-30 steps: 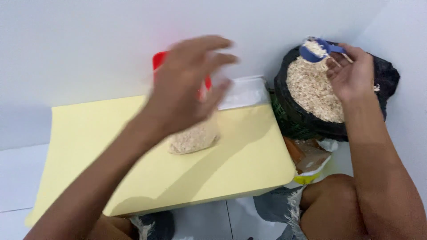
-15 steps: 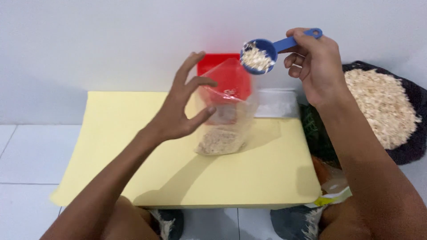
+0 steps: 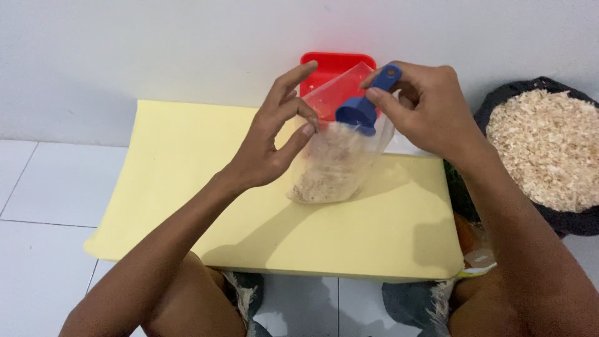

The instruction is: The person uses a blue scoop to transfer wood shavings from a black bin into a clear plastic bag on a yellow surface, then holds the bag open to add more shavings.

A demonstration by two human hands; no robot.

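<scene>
My right hand [image 3: 430,109] had swung the blue scoop [image 3: 362,109] down, gripped by its handle, tipped into the clear bag [image 3: 334,165] on the yellow table [image 3: 187,168], my left hand [image 3: 274,140] now pinching the bag's rim open, flakes gone from the scoop

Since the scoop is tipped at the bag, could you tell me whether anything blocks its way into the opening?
Nothing visible does. The left hand pinches the clear plastic bag open at its rim, and the blue scoop in the right hand sits right at the mouth.
</scene>
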